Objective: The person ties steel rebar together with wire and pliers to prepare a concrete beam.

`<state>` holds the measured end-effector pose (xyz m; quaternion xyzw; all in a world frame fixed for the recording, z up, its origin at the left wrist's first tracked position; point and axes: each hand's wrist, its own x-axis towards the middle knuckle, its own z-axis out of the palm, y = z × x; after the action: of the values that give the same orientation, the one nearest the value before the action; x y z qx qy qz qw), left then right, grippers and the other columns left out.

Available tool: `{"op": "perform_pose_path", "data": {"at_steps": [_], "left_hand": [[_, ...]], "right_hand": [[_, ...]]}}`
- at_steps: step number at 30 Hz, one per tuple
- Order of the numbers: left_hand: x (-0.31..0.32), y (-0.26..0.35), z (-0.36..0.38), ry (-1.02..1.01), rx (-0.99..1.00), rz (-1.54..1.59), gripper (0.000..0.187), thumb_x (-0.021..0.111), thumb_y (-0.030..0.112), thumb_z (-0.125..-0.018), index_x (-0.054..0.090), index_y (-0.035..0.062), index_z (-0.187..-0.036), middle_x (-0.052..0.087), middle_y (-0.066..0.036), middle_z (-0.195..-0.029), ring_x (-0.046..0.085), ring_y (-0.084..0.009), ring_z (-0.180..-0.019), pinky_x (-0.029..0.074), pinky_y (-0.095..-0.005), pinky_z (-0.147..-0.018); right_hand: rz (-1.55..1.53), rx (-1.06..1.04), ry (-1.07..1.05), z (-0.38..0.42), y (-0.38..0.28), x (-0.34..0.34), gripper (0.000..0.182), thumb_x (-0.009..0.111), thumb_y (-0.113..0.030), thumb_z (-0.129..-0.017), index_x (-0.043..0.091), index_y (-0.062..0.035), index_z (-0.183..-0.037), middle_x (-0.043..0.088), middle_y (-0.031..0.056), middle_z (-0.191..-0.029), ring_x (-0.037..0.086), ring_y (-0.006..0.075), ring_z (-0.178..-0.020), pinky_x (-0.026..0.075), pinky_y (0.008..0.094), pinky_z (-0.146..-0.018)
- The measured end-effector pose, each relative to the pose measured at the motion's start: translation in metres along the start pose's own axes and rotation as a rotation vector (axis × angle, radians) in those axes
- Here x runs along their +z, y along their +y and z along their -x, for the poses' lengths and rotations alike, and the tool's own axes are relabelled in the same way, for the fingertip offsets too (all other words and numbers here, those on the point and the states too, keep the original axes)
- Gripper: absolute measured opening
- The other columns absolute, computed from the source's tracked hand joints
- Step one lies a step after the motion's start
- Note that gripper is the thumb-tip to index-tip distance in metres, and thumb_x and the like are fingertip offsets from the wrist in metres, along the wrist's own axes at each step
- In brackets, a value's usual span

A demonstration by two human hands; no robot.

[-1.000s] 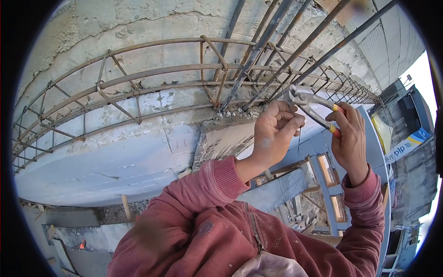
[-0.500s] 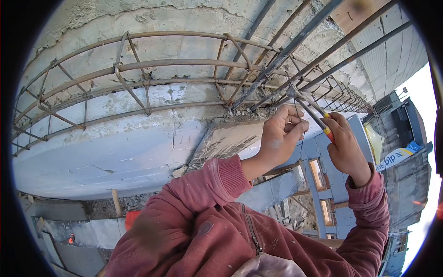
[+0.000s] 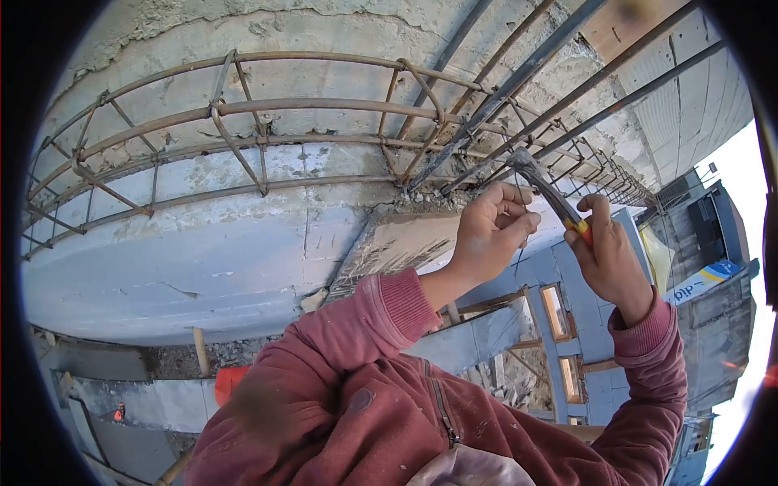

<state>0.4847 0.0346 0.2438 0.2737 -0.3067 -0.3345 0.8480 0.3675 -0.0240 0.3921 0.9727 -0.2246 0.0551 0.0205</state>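
Observation:
My right hand (image 3: 609, 263) grips a pair of pincers (image 3: 551, 190) by its red and yellow handles. The handles have come together, and the tool's dark metal head is up against the rebar cage, near where several bars cross. Just left of it, my left hand (image 3: 490, 231) pinches a thin dark tie wire (image 3: 519, 257) between thumb and fingers. The wire's lower end hangs below the hand; its upper part is hard to follow among the bars. The rebar cage (image 3: 324, 105), with bent stirrups, runs across the wall in front of me.
Long straight bars (image 3: 519, 65) slant up to the upper right across the cage. Behind lies a rough concrete wall (image 3: 324, 28), with a pale blue-white panel surface (image 3: 203, 275) below. Far down at left is a person in orange (image 3: 120, 411). A banner (image 3: 703, 281) hangs at right.
The pincers' handles have closed together and the tool has turned, its head now showing side-on. My left hand stays almost in place, still pinching the wire. The view has shifted slightly.

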Motion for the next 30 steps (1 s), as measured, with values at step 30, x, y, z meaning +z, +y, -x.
{"op": "perform_pose_path", "data": {"at_steps": [30], "left_hand": [[0.057, 0.019, -0.037, 0.233, -0.324, 0.589, 0.051, 0.077, 0.024, -0.076, 0.030, 0.0182, -0.057, 0.028, 0.008, -0.046, 0.025, -0.0058, -0.039, 0.025, -0.0253, -0.041]], "right_hand": [[-0.070, 0.108, 0.176, 0.038, -0.011, 0.067, 0.047, 0.072, -0.012, -0.066, 0.052, 0.0073, -0.104, 0.060, 0.0142, -0.075, 0.059, 0.0355, -0.073, 0.048, 0.0393, -0.072]]}}
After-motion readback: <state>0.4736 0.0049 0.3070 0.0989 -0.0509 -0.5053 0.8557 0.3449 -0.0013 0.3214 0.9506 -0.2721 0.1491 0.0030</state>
